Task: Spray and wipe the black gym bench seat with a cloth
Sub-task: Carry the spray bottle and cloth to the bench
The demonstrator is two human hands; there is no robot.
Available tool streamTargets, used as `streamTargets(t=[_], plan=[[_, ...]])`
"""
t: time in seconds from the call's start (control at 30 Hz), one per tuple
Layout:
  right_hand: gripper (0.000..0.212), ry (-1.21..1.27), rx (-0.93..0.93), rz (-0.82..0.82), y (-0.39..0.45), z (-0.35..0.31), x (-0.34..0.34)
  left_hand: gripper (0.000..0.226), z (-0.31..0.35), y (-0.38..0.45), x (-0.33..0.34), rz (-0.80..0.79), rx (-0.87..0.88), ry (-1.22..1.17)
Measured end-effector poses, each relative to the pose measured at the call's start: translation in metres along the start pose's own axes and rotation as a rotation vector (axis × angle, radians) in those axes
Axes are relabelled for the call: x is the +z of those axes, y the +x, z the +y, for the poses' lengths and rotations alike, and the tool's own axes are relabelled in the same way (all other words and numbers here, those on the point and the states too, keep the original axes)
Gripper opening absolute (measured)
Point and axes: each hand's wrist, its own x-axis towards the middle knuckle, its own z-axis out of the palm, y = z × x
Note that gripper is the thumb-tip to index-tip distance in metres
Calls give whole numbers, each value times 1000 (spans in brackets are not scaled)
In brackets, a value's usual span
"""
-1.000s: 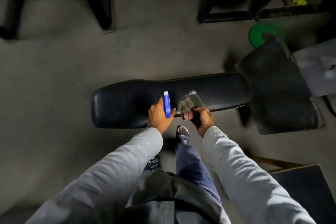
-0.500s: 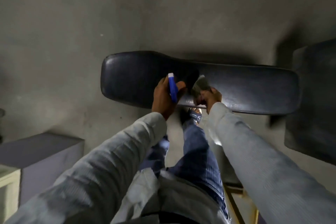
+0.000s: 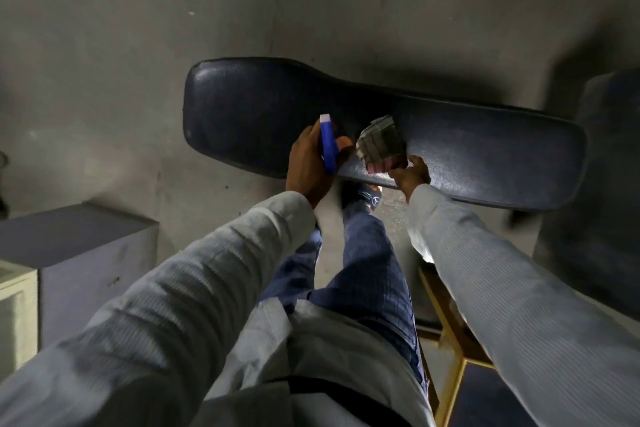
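The black bench runs across the middle of the frame, wide end at left. At centre, the left hand has its fingers wrapped around a blue sprayer over the near edge. Just right, the right hand pinches a folded cloth against the seat.

Pale ribbed sleeves, blue checked trousers

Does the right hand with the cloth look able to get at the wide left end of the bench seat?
Probably not directly. The left hand holding the blue sprayer sits between the cloth in the right hand and the wide end of the seat; it would need to move aside.
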Motion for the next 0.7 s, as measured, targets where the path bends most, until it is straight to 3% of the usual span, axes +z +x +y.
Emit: streamTargets(t=[0.13,0.27,0.43,0.6,0.7], plan=[[76,-164,-256,-12,-21,-4,11,27,5,-8,-8,-21,-25,2],[99,-385,-624,-201,-75,-20,28,30,8,-21,-27,-53,-12,-62],[86,-396,-824,-258,-140,-42,51,41,9,-41,-63,-95,-19,-99],[95,-468,-984,-271,-182,-53,55,51,14,-64,-99,5,-48,-131],[83,-519,-1072,-280,-204,-70,60,57,22,-75,-112,73,-57,-183]])
